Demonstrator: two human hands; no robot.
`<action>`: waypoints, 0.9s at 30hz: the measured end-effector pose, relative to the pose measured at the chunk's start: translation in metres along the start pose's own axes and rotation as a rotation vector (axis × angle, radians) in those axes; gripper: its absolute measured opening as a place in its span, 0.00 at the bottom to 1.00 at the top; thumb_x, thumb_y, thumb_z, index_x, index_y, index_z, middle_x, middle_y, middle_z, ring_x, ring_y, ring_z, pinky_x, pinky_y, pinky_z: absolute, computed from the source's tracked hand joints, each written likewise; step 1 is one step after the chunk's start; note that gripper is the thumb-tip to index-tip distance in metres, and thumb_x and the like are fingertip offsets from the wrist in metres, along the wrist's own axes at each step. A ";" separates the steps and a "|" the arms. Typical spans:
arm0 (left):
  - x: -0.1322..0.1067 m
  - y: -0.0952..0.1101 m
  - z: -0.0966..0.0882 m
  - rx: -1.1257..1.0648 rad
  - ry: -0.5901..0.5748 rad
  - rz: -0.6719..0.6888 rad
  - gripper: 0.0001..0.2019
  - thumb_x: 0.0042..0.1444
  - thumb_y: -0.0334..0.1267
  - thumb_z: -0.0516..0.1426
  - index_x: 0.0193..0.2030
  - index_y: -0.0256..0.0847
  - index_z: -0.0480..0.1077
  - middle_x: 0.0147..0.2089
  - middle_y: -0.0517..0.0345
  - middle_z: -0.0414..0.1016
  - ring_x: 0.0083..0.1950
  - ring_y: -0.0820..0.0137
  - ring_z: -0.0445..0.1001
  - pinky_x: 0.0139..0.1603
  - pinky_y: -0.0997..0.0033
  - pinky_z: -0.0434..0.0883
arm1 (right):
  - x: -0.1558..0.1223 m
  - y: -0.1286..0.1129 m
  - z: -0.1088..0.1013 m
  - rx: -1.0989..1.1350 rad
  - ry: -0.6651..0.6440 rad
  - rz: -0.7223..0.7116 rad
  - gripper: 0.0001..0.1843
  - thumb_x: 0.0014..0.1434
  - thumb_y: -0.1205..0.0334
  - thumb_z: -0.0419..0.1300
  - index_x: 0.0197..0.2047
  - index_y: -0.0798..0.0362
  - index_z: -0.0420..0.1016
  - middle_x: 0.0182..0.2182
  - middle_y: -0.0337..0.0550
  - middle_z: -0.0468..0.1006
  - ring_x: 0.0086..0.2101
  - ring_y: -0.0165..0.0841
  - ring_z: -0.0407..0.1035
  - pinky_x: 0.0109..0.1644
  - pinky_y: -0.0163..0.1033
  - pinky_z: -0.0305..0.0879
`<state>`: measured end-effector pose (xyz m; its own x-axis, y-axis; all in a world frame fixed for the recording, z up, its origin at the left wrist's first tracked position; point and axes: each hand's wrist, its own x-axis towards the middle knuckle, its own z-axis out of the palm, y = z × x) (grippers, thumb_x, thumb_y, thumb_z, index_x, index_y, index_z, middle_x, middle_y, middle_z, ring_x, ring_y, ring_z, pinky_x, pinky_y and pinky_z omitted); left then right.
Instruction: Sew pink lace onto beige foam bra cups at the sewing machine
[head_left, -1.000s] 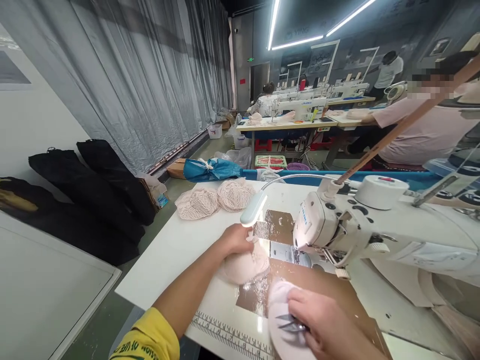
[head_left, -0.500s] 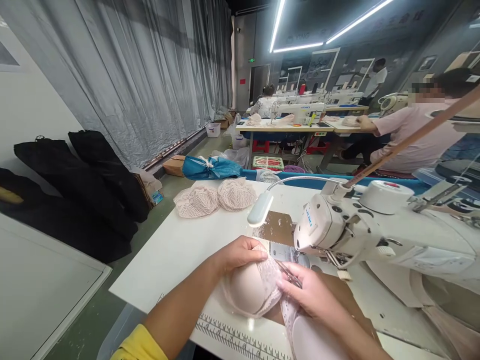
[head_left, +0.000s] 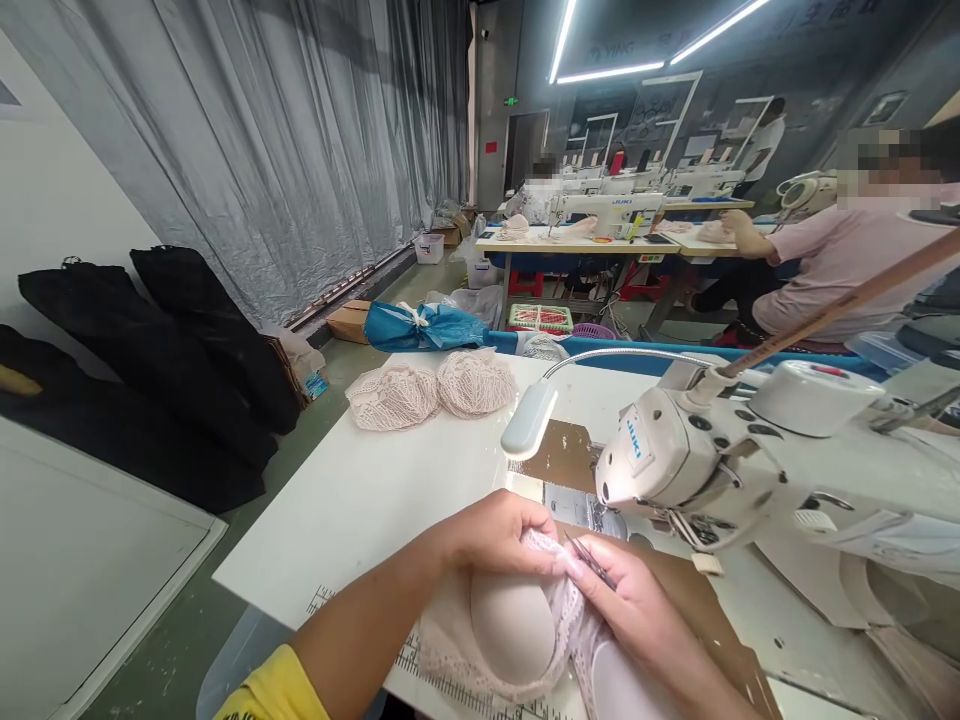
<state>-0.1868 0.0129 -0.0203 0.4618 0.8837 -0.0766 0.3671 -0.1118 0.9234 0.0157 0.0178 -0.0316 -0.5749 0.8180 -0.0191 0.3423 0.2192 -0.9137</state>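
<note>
A pale pink lace bra (head_left: 514, 630) with moulded cups is held over the front of the white sewing table. My left hand (head_left: 499, 535) is closed on the lace along the upper edge of one cup. Close beside it, my right hand (head_left: 619, 590) pinches the same lace edging and also keeps a small pair of metal thread snips (head_left: 591, 562) in its fingers, tips pointing up and left. The second cup (head_left: 626, 685) hangs below my right hand, partly hidden by the wrist.
A white sewing machine (head_left: 667, 450) stands at the right, with a lamp (head_left: 529, 420) on a bent neck. Two lace cups (head_left: 431, 388) lie at the table's back left. Beyond are a blue bundle (head_left: 424, 327) and a seated co-worker (head_left: 840, 260).
Both hands have come together at the lace edge, my left hand moving right and slightly down. The bra has swung lower and the view has shifted a little.
</note>
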 end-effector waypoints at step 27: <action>0.003 -0.001 0.008 -0.414 -0.030 -0.174 0.16 0.46 0.48 0.66 0.32 0.33 0.76 0.26 0.61 0.66 0.28 0.76 0.61 0.30 0.77 0.59 | -0.007 0.001 -0.016 0.039 -0.004 0.045 0.16 0.61 0.48 0.54 0.42 0.49 0.76 0.38 0.42 0.79 0.41 0.38 0.72 0.46 0.39 0.65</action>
<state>-0.1795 0.0120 -0.0249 0.4471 0.8591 -0.2489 0.0896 0.2339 0.9681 0.0320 0.0203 -0.0256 -0.5625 0.8244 -0.0626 0.3391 0.1610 -0.9269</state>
